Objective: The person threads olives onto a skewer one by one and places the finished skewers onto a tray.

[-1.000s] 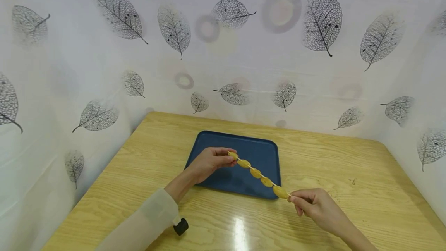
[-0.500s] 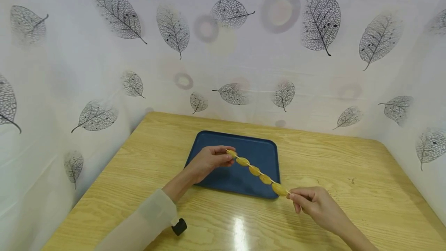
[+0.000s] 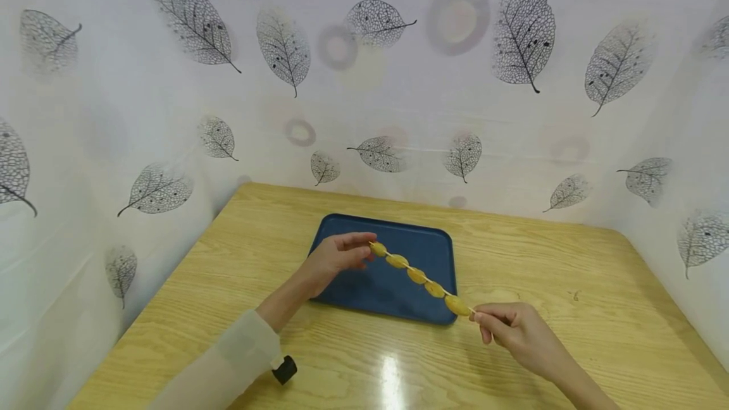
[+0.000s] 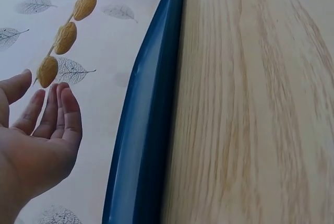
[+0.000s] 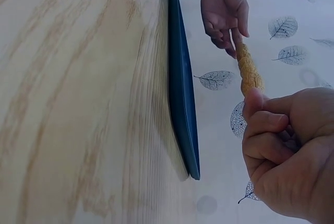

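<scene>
A thin pale skewer threaded with several yellow-brown, oval, wrinkled pieces (image 3: pixel 416 275) slants over the blue tray. My right hand (image 3: pixel 521 337) pinches its near end between thumb and index finger; in the right wrist view the other fingers are curled under. At the far end, my left hand (image 3: pixel 336 258) has its fingers spread loosely around the tip. The left wrist view shows a gap between that hand's thumb and fingers, with the end piece (image 4: pixel 48 71) just above the fingertips. The skewer is held in the air above the tray.
The blue rectangular tray (image 3: pixel 387 305) with a low raised rim lies on a wooden table (image 3: pixel 569 271). A white curtain with leaf prints (image 3: pixel 364 100) surrounds the table's back and sides. A black object (image 3: pixel 285 370) sits at the left cuff.
My left hand has let go of the skewer's far end, its fingers spreading and drawing slightly back to the left. My right hand keeps its pinch, and the skewer has risen slightly.
</scene>
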